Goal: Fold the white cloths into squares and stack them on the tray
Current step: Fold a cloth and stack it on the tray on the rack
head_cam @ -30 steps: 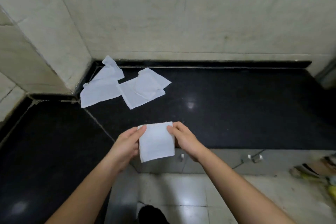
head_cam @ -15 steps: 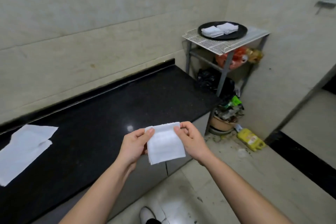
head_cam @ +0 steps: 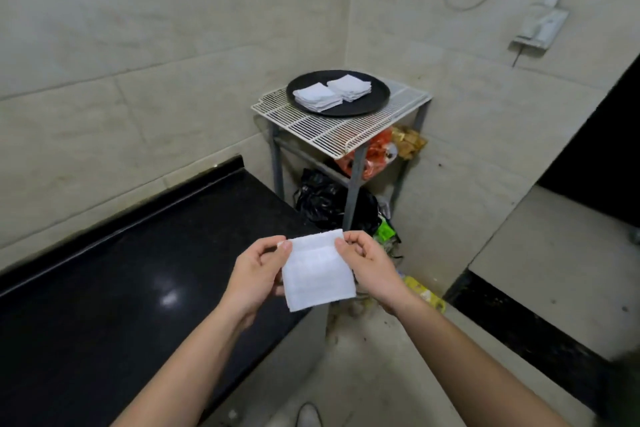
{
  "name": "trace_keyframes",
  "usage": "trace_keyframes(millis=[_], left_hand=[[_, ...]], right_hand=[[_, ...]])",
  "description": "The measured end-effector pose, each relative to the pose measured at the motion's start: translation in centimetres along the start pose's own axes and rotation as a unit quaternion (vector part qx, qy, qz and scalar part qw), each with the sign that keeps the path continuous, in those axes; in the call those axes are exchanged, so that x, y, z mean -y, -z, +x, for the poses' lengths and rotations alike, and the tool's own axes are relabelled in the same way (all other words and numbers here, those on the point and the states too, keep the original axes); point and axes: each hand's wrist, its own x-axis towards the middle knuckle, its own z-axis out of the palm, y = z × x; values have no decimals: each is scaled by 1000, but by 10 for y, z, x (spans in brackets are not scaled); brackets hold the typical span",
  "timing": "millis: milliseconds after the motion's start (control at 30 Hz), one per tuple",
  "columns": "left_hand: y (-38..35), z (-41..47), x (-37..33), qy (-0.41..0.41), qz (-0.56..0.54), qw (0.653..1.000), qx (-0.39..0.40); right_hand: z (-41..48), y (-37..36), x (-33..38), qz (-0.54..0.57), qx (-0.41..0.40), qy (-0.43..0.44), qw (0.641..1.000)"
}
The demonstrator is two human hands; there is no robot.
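Left grip (head_cam: 256,274) and right grip (head_cam: 372,270) each pinch a top corner of one folded cloth (head_cam: 317,274), held in the air near the bench (head_cam: 138,270) end. Black tray (head_cam: 375,99) on wire rack (head_cam: 346,137) holds two stacks (head_cam: 317,97) of folded cloths, side by side. Print on yellow pack (head_cam: 424,293) on the floor is too blurred to read.

We can't read any text, nos. or signs here. Markings on the yellow plastic bottle (head_cam: 424,293) on the floor and the orange plastic bag (head_cam: 375,158) under the white wire rack (head_cam: 332,135) are too blurred, approx. just smudges.
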Motion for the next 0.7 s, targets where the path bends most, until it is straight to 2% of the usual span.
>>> trace_keyframes(millis=[167, 333, 467, 700], left_hand=[[-32, 103, -54, 3, -27, 998, 64], [-66, 185, -102, -46, 9, 995, 90], [-93, 238, -127, -63, -32, 995, 65], [-137, 337, -158, -88, -66, 994, -19]], right_hand=[[95, 53, 51, -10, 5, -9, 1000], [176, 101, 82, 3, -11, 0, 1000], [235, 128, 97, 66, 4, 31, 997], [358, 171, 123, 38, 57, 53, 996]])
